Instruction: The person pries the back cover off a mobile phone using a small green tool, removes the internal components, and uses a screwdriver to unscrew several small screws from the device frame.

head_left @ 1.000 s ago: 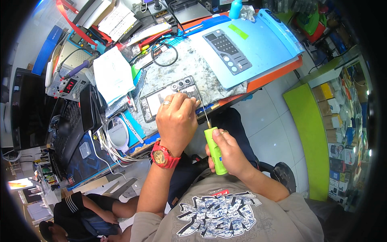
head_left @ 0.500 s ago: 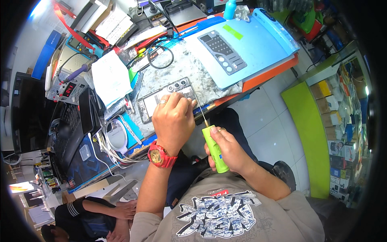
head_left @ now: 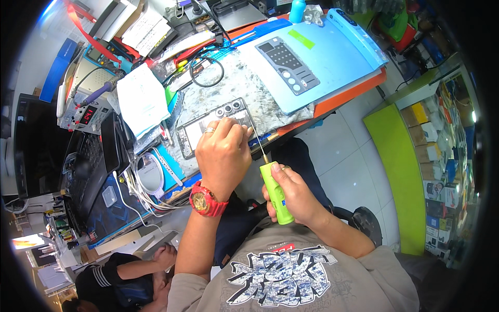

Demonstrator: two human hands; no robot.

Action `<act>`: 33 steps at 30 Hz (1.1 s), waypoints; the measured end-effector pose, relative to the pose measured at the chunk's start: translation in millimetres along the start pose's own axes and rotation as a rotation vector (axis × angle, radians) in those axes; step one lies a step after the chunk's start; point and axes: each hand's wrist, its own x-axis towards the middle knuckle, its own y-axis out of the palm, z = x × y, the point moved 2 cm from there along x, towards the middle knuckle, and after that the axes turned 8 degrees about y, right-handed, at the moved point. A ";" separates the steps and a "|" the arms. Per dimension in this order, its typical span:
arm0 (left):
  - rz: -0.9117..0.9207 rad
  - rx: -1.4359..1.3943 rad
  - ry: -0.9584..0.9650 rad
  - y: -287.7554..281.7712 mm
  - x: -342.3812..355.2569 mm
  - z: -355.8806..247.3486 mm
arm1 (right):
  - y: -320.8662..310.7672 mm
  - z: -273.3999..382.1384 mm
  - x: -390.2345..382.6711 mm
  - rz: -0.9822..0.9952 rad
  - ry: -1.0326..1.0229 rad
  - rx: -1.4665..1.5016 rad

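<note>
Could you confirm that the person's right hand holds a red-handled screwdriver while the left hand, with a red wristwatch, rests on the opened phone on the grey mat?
Not quite: the head view shows the handle is lime green, not red. The right hand holds the lime-green-handled screwdriver, its thin shaft pointing toward the opened phone with a dark frame. The left hand, with the red wristwatch, does rest on that phone on the grey mottled mat.

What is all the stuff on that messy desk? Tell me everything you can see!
phone: one, dark, back open, on the grey pad under the left hand
screwdriver: one, green handle, thin shaft, in the right hand
blue mat: one, light blue, far right of the desk
cable loop: one, black, behind the phone
paper sheet: one, white, left of the phone
keyboard: one, black, left side
wristwatch: one, red, left wrist
left hand: on the phone
right hand: gripping the screwdriver
</note>
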 end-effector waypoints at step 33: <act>0.033 0.003 -0.026 -1.6 1.9 0.2 | -0.2 -1.4 -3.7 -0.023 0.013 -0.020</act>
